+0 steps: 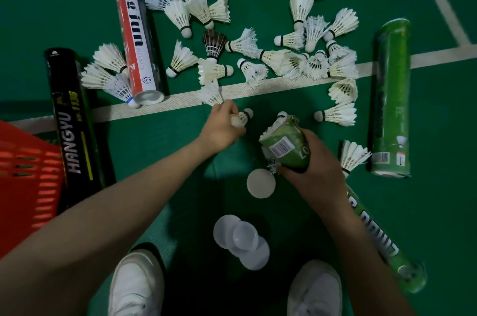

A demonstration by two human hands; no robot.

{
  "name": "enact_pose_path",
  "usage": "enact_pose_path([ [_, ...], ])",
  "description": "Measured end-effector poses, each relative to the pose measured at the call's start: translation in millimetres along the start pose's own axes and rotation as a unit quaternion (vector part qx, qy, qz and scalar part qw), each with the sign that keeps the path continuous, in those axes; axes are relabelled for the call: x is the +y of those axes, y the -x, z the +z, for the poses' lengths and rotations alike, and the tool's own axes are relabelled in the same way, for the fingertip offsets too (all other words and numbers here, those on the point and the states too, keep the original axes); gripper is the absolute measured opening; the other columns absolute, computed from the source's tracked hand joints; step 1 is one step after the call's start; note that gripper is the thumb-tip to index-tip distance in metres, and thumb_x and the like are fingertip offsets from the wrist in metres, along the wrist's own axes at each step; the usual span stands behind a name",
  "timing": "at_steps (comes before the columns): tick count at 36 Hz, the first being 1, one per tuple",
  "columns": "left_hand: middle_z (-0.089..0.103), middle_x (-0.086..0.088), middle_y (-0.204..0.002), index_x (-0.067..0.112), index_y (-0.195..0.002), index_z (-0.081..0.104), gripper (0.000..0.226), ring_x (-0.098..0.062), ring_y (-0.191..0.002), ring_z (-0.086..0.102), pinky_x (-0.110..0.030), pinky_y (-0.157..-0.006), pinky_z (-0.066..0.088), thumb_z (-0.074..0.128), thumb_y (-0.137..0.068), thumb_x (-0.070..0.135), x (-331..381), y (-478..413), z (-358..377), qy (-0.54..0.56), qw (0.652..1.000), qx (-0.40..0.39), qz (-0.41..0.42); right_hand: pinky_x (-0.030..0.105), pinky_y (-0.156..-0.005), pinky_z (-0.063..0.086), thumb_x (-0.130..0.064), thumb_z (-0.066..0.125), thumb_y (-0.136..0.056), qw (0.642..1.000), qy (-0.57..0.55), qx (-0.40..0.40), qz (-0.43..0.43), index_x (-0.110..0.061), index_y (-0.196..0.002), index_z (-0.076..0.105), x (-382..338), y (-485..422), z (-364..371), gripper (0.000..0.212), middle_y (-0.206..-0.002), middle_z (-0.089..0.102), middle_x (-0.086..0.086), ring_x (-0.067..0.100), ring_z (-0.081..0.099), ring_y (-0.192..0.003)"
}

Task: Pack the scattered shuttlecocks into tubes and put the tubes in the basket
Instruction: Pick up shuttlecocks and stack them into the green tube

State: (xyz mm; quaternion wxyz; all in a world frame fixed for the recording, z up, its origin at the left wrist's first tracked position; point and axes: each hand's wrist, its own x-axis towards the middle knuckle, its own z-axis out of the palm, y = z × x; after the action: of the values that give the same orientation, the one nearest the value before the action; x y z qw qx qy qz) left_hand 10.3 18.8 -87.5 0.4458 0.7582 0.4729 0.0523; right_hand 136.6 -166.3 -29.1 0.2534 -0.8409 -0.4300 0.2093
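Note:
My right hand (308, 166) grips a green tube (285, 142), tilted with its mouth away from me; a white shuttlecock (278, 122) sticks out of the mouth, cork tip outward. My left hand (222, 126) pinches another white shuttlecock (241, 117) just left of the tube mouth, fingers curled round its feathers. Several white shuttlecocks (309, 62) and one dark shuttlecock (213, 43) lie scattered on the green floor beyond my hands. The red basket (25, 173) stands at the left edge.
A red-and-white tube (134, 31) and a black tube (73, 129) lie at the left. One green tube (392, 98) lies at the right, another green tube (382, 238) under my right forearm. Translucent lids (240, 238) and a single lid (260, 182) lie before my white shoes (136, 287).

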Motion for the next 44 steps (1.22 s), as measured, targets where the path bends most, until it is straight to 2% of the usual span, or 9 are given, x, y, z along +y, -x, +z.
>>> enact_pose_path([
  [3,0.060,-0.014,-0.101,0.028,-0.086,0.056,0.029,-0.029,-0.088,0.059,-0.033,-0.071,0.048,0.071,-0.062,0.037,-6,14,-19,0.176,0.981,0.028,-0.077,0.037,-0.086,0.047,-0.035,0.082,-0.065,1.000,0.001,-0.018,-0.012,-0.015,-0.134,0.046,-4,7,3,0.081,-0.121,0.059,0.005,0.025,0.056,-0.105],
  [9,0.056,-0.006,-0.090,0.022,-0.094,0.053,0.027,-0.021,-0.079,0.051,-0.032,-0.068,0.040,0.063,-0.069,0.027,2,48,-48,0.362,0.924,0.002,-0.118,0.040,-0.085,0.049,-0.042,0.068,-0.064,0.999,0.012,-0.043,-0.024,-0.012,-0.134,0.046,-12,20,7,0.079,-0.119,0.060,0.007,0.027,0.058,-0.102],
  [15,0.058,-0.016,-0.111,0.023,-0.101,0.039,0.038,-0.030,-0.096,0.057,-0.042,-0.076,0.044,0.058,-0.068,0.030,15,77,-61,0.308,0.946,-0.094,-0.037,0.042,-0.086,0.049,-0.051,0.063,-0.064,0.998,0.012,-0.056,-0.040,-0.015,-0.136,0.043,-23,33,5,0.083,-0.123,0.057,0.008,0.029,0.057,-0.105],
  [24,0.047,-0.003,-0.126,0.024,-0.130,0.043,0.052,-0.018,-0.106,0.052,-0.021,-0.080,0.045,0.047,-0.079,0.036,30,107,-61,0.236,0.961,-0.143,0.022,0.042,-0.094,0.047,-0.039,0.082,-0.066,0.994,0.006,-0.071,-0.083,-0.018,-0.137,0.041,-46,44,10,0.085,-0.129,0.055,0.005,0.026,0.054,-0.113],
  [27,0.035,-0.005,-0.145,0.032,-0.142,0.033,0.062,-0.025,-0.128,0.042,-0.040,-0.102,0.042,0.037,-0.085,0.056,28,111,-59,0.234,0.961,-0.144,0.009,0.038,-0.096,0.044,-0.034,0.083,-0.066,0.992,0.010,-0.074,-0.102,-0.014,-0.138,0.042,-55,42,14,0.085,-0.131,0.055,0.007,0.026,0.053,-0.115],
  [30,0.020,0.005,-0.156,0.034,-0.148,0.022,0.068,-0.014,-0.140,0.024,-0.039,-0.109,0.025,0.016,-0.089,0.067,31,113,-61,0.242,0.962,-0.127,0.008,0.037,-0.096,0.043,-0.035,0.082,-0.067,0.992,0.018,-0.073,-0.106,-0.015,-0.139,0.040,-59,37,18,0.086,-0.131,0.054,0.007,0.026,0.052,-0.116],
  [34,0.015,0.008,-0.158,0.034,-0.150,0.016,0.056,0.002,-0.127,0.019,-0.026,-0.105,0.020,0.007,-0.096,0.049,40,112,-59,0.266,0.956,-0.120,0.000,0.039,-0.096,0.045,-0.034,0.083,-0.067,0.992,0.006,-0.064,-0.108,-0.014,-0.138,0.041,-64,34,17,0.085,-0.129,0.055,0.007,0.025,0.052,-0.115],
  [40,0.023,-0.001,-0.155,0.033,-0.147,0.024,0.073,-0.022,-0.140,0.029,-0.048,-0.113,0.028,0.012,-0.082,0.062,52,114,-47,0.276,0.948,-0.161,-0.011,0.043,-0.094,0.046,-0.035,0.082,-0.066,0.991,0.008,-0.071,-0.112,-0.015,-0.138,0.042,-66,34,18,0.085,-0.129,0.056,0.006,0.026,0.054,-0.112],
  [44,0.033,-0.010,-0.150,0.028,-0.145,0.030,0.056,-0.026,-0.133,0.041,-0.038,-0.109,0.036,0.006,-0.098,0.048,54,108,-47,0.273,0.948,-0.160,-0.021,0.043,-0.096,0.046,-0.034,0.083,-0.066,0.993,-0.006,-0.068,-0.099,-0.016,-0.138,0.042,-64,33,17,0.085,-0.128,0.056,0.005,0.024,0.054,-0.113],
])
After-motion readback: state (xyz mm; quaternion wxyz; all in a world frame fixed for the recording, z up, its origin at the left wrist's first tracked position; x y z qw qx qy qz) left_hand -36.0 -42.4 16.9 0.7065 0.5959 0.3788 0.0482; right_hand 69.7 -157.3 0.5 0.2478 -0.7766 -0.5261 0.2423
